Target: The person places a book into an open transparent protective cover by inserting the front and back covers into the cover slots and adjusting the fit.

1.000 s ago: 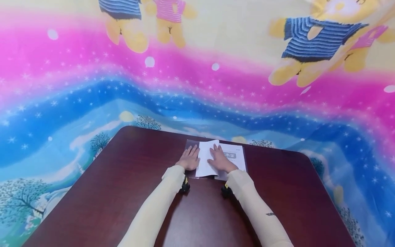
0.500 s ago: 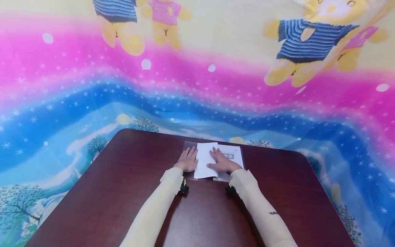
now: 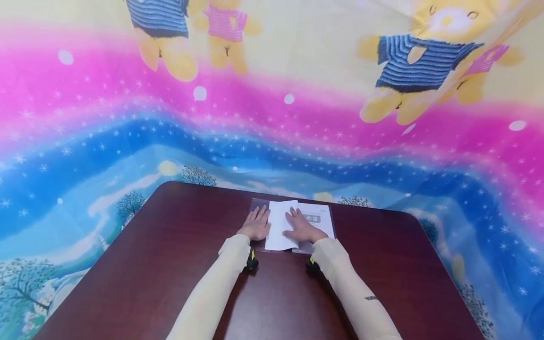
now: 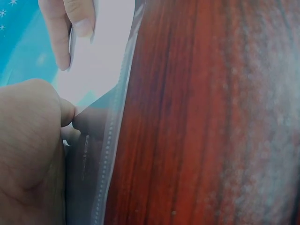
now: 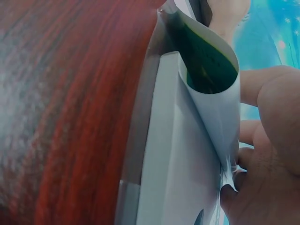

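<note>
A book (image 3: 319, 211) lies on a clear plastic book cover (image 3: 258, 204) at the table's far side, showing a white printed page. Its white leaf (image 3: 278, 238) is turned to the left over the plastic. My left hand (image 3: 255, 225) lies with straight fingers on the plastic along the leaf's left edge. With fingers spread, my right hand (image 3: 305, 228) presses on the leaf near the fold. In the right wrist view the leaf (image 5: 213, 112) bulges into a loop, green on its inside, beside the thick page block (image 5: 164, 140). The left fingertips are hidden in the left wrist view.
The dark red wooden table (image 3: 191, 264) has rounded far corners, and its far edge runs just behind the book. A patterned cloth (image 3: 272, 132) with bears hangs behind and around it. Black wrist cameras (image 3: 251, 263) sit under both cuffs.
The turned leaf lies flatter than a second ago, its raised top edge now lower. Both hands stay on nearly the same spots while the head view shifts slightly.
</note>
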`<control>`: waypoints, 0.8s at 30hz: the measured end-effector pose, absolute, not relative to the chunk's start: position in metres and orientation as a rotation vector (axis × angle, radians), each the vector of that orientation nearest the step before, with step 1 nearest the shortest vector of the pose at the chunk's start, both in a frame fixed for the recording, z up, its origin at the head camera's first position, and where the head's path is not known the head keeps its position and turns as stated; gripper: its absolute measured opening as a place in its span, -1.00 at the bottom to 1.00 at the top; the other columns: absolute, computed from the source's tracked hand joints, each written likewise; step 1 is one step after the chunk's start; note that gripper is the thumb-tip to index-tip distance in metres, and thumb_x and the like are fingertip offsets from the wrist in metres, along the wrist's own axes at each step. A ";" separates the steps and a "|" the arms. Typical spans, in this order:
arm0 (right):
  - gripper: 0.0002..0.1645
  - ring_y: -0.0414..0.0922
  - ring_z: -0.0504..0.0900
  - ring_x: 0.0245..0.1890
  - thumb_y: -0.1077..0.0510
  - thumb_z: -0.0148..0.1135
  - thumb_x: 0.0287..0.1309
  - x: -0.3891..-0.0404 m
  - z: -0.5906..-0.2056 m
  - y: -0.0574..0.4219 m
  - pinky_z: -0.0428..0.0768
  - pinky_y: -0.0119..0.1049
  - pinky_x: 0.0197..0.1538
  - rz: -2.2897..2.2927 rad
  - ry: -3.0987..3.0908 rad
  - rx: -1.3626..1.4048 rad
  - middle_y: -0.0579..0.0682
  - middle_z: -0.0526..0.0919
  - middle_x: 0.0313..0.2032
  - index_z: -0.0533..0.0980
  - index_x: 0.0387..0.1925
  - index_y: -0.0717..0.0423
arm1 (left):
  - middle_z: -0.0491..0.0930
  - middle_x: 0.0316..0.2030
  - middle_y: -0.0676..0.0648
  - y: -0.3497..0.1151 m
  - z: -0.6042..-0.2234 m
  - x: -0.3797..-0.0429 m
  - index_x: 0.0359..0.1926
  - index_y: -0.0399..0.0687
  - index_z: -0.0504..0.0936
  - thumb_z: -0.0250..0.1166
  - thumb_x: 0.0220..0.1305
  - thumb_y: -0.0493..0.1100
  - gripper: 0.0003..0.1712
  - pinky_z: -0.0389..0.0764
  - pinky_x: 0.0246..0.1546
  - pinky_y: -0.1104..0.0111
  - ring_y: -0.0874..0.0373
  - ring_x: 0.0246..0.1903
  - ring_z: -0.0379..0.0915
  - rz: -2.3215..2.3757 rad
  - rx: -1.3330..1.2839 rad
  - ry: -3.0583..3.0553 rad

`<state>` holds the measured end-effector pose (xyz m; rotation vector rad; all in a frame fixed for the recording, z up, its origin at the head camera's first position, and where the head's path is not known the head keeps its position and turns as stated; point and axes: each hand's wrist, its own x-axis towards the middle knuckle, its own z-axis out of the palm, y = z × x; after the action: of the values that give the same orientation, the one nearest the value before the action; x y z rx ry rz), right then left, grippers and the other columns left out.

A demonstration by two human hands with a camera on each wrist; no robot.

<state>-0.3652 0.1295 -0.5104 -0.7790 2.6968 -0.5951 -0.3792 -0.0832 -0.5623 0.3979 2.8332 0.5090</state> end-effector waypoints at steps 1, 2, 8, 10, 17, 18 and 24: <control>-0.09 0.42 -0.26 0.55 0.02 0.14 0.42 -0.365 -0.511 0.129 -0.13 0.27 0.55 -0.591 2.695 -0.776 0.47 -0.19 0.54 0.01 0.52 0.47 | -0.29 0.65 -0.05 -0.083 -0.563 -0.379 0.65 0.02 -0.16 -0.27 0.63 0.11 -0.28 -0.29 0.60 0.06 -0.05 0.62 -0.46 0.514 0.397 2.831; -0.08 0.41 -0.27 0.55 0.02 0.14 0.42 -0.364 -0.512 0.129 -0.13 0.27 0.55 -0.590 2.692 -0.771 0.46 -0.20 0.55 0.01 0.52 0.46 | -0.28 0.65 -0.05 -0.083 -0.563 -0.378 0.65 0.02 -0.15 -0.26 0.63 0.10 -0.28 -0.29 0.60 0.05 -0.05 0.62 -0.45 0.522 0.397 2.833; -0.08 0.40 -0.29 0.56 0.02 0.16 0.41 -0.365 -0.513 0.129 -0.16 0.25 0.56 -0.588 2.692 -0.757 0.45 -0.21 0.55 0.01 0.52 0.46 | -0.28 0.64 -0.06 -0.083 -0.561 -0.378 0.65 0.00 -0.14 -0.25 0.63 0.10 -0.28 -0.28 0.60 0.06 -0.06 0.62 -0.44 0.529 0.407 2.838; -0.07 0.39 -0.29 0.56 0.01 0.15 0.42 -0.366 -0.514 0.129 -0.16 0.25 0.56 -0.566 2.694 -0.758 0.45 -0.22 0.55 0.00 0.53 0.46 | -0.29 0.64 -0.06 -0.083 -0.559 -0.377 0.65 -0.01 -0.16 -0.26 0.64 0.10 -0.28 -0.30 0.60 0.06 -0.07 0.62 -0.45 0.517 0.406 2.831; -0.08 0.36 -0.33 0.57 0.00 0.11 0.45 -0.368 -0.509 0.129 -0.16 0.23 0.57 -0.541 2.681 -0.738 0.42 -0.24 0.57 -0.04 0.55 0.42 | -0.31 0.64 -0.08 -0.081 -0.553 -0.377 0.65 -0.05 -0.17 -0.28 0.64 0.07 -0.29 -0.34 0.59 0.06 -0.07 0.62 -0.49 0.519 0.397 2.833; -0.08 0.36 -0.34 0.57 0.00 0.11 0.45 -0.369 -0.508 0.129 -0.17 0.22 0.57 -0.538 2.677 -0.736 0.41 -0.25 0.57 -0.04 0.55 0.41 | -0.31 0.64 -0.08 -0.082 -0.553 -0.378 0.65 -0.04 -0.16 -0.27 0.64 0.07 -0.29 -0.33 0.59 0.07 -0.07 0.62 -0.48 0.525 0.397 2.834; -0.06 0.33 -0.37 0.58 -0.03 0.12 0.45 -0.372 -0.510 0.131 -0.17 0.22 0.57 -0.568 2.631 -0.717 0.37 -0.28 0.58 -0.06 0.57 0.36 | -0.33 0.64 -0.06 -0.082 -0.558 -0.383 0.65 -0.01 -0.19 -0.28 0.64 0.09 -0.28 -0.33 0.60 0.07 -0.06 0.62 -0.50 0.478 0.390 2.820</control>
<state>-0.3717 0.1307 -0.5098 -0.7172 2.6311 -0.5679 -0.3830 -0.0821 -0.5582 0.3899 2.8201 0.4783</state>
